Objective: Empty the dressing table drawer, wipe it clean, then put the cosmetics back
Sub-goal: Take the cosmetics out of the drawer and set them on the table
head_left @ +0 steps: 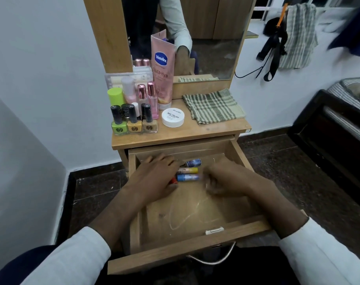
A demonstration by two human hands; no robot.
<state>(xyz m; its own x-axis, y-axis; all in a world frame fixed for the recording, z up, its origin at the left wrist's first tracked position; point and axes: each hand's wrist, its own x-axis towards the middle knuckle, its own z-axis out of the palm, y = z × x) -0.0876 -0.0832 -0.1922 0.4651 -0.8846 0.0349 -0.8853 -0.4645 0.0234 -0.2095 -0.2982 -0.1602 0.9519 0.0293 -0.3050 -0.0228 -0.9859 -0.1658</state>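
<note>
Wooden tabletop (205, 131) carries bottles; below it, the open drawer (195, 206) holds small tubes (188, 170) lying crosswise between both hands. Left hand (156, 177) rests flat, touching them, nearer; right hand (226, 179) blurred, grip state indeterminate.

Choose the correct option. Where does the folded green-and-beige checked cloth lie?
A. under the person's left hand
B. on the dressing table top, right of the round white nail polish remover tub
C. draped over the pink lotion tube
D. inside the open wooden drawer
B: the folded green-and-beige checked cloth lies flat on the wooden dressing table top, right of the round white nail polish remover tub, not in the open wooden drawer.
</note>
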